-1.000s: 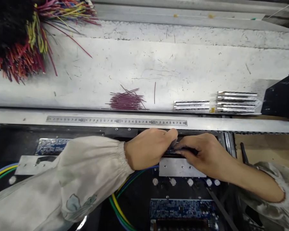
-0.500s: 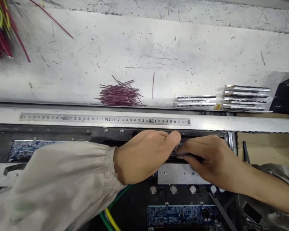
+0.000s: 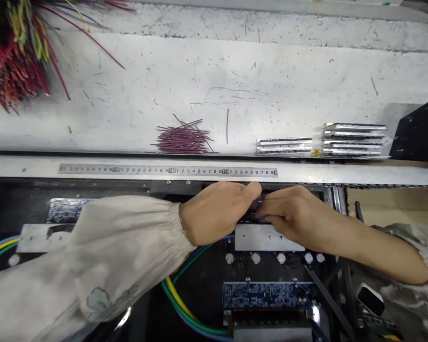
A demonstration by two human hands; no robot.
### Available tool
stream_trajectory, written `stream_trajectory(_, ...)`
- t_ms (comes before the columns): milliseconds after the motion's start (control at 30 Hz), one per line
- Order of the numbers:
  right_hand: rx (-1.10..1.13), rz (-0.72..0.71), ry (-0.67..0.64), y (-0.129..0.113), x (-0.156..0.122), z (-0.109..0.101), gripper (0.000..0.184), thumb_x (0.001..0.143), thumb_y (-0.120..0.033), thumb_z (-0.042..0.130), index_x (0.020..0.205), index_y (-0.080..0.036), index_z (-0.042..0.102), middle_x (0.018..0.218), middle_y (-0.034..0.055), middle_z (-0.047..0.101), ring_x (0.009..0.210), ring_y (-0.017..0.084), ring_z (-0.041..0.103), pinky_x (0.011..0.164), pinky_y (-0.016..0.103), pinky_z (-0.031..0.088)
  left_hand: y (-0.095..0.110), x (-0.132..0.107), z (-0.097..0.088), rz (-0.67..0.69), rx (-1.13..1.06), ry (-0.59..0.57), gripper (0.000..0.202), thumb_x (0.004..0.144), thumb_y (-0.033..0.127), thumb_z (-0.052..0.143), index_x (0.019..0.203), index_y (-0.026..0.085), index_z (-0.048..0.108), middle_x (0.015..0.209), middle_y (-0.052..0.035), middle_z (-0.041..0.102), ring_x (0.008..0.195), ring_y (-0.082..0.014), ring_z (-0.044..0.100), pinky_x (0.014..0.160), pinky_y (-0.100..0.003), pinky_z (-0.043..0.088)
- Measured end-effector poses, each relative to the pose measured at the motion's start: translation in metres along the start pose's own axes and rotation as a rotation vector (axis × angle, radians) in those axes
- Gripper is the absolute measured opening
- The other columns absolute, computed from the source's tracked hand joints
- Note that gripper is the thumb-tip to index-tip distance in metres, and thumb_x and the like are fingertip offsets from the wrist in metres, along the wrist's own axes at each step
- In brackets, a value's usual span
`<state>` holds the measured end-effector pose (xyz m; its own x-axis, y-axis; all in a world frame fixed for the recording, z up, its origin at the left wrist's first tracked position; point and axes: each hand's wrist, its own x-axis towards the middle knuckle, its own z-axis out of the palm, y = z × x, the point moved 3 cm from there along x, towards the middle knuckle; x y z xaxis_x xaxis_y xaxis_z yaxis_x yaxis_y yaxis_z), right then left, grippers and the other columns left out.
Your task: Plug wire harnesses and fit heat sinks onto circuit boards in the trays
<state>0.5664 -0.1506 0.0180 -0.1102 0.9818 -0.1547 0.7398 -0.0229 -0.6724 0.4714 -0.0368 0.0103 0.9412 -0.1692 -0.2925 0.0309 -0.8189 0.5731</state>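
My left hand [image 3: 219, 211] and my right hand [image 3: 292, 213] meet fingertip to fingertip inside an open black chassis [image 3: 185, 285], just under a metal rail with a ruler strip [image 3: 167, 170]. Both hands are closed, their fingers pinched together on a small dark part at the chassis's far edge, which I cannot make out. Right below them lies a bare aluminium plate [image 3: 267, 237] with a row of round capacitors [image 3: 281, 258]. Nearer me sits a blue circuit board [image 3: 267, 294].
Yellow, green and blue cables [image 3: 180, 308] curve through the chassis. A second blue board [image 3: 64, 209] and a metal bracket [image 3: 39, 235] lie at the left. On the white bench sit a pile of short purple wires [image 3: 183, 140], stacked metal heatsinks [image 3: 353, 140] and coloured wire bundles [image 3: 14, 66].
The view has shifted; both hands stay pinched together at the same spot in the chassis, with only slight finger movement.
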Motion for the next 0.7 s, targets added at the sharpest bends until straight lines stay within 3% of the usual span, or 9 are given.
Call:
stream_trajectory(67, -0.077, -0.006, 0.003, -0.005, -0.01, -0.004, 0.043, 0.079, -0.001, 0.035, 0.104, -0.016, 0.066, 0.086, 0.0075, 0.067, 0.071, 0.016, 0.062, 0.059, 0.026, 0.049, 0.005, -0.009, -0.007, -0.042, 0.069, 0.002, 0.019, 0.08, 0.006, 0.041, 0.094, 0.017, 0.046, 0.07, -0.0003, 0.058, 0.063, -0.0143, 0.055, 0.054, -0.024, 0.034)
stream_trajectory(133, -0.16, 0.006, 0.088, -0.01, -0.029, -0.011, 0.048, 0.08, 0.0, 0.033, 0.117, -0.012, 0.06, 0.1, 0.0124, 0.065, 0.083, 0.02, 0.063, 0.065, 0.03, 0.051, 0.013, -0.024, -0.016, -0.085, 0.182, 0.087, 0.024, 0.081, 0.007, 0.044, 0.101, 0.018, 0.05, 0.073, -0.0015, 0.06, 0.067, -0.0152, 0.055, 0.058, -0.025, 0.037)
stream_trajectory(200, -0.228, 0.006, 0.195, -0.017, -0.051, -0.014, 0.045, 0.082, -0.002, 0.036, 0.118, -0.013, 0.061, 0.104, 0.0125, 0.064, 0.093, 0.023, 0.06, 0.073, 0.035, 0.052, 0.024, -0.041, -0.018, -0.076, 0.298, 0.214, 0.027, 0.082, 0.008, 0.045, 0.104, 0.02, 0.055, 0.081, -0.0031, 0.061, 0.076, -0.0164, 0.055, 0.064, -0.027, 0.04)
stream_trajectory(300, -0.355, -0.001, 0.261, -0.024, -0.077, -0.006, 0.043, 0.078, 0.001, 0.04, 0.107, -0.017, 0.066, 0.103, 0.0085, 0.066, 0.101, 0.025, 0.055, 0.081, 0.04, 0.048, 0.042, -0.06, -0.002, 0.047, 0.446, 0.308, 0.032, 0.084, 0.007, 0.043, 0.106, 0.022, 0.062, 0.088, -0.005, 0.06, 0.084, -0.0184, 0.053, 0.068, -0.029, 0.041)
stream_trajectory(467, -0.569, 0.043, 0.314, -0.024, -0.085, 0.016, 0.052, 0.07, 0.006, 0.04, 0.11, -0.016, 0.065, 0.102, 0.0059, 0.066, 0.1, 0.026, 0.052, 0.08, 0.041, 0.044, 0.05, -0.06, 0.027, 0.049, 0.613, 0.3, 0.036, 0.083, 0.008, 0.046, 0.112, 0.022, 0.062, 0.095, -0.0063, 0.059, 0.092, -0.0211, 0.049, 0.068, -0.032, 0.039)
stream_trajectory(600, -0.591, 0.095, 0.335, -0.021, -0.086, 0.022, 0.049, 0.072, 0.003, 0.042, 0.111, -0.017, 0.065, 0.106, 0.0039, 0.066, 0.103, 0.027, 0.051, 0.084, 0.042, 0.042, 0.054, -0.055, 0.028, 0.011, 0.65, 0.225, 0.031, 0.085, 0.009, 0.044, 0.107, 0.019, 0.064, 0.097, -0.0058, 0.06, 0.094, -0.0215, 0.048, 0.07, -0.033, 0.04)
stream_trajectory(700, -0.504, 0.11, 0.385, -0.027, -0.106, 0.018, 0.047, 0.077, 0.0, 0.041, 0.113, -0.019, 0.064, 0.115, 0.0035, 0.063, 0.11, 0.026, 0.049, 0.086, 0.04, 0.042, 0.063, -0.056, 0.028, 0.034, 0.694, 0.267, 0.031, 0.085, 0.008, 0.041, 0.104, 0.015, 0.064, 0.112, -0.0078, 0.059, 0.104, -0.0242, 0.047, 0.08, -0.036, 0.043)
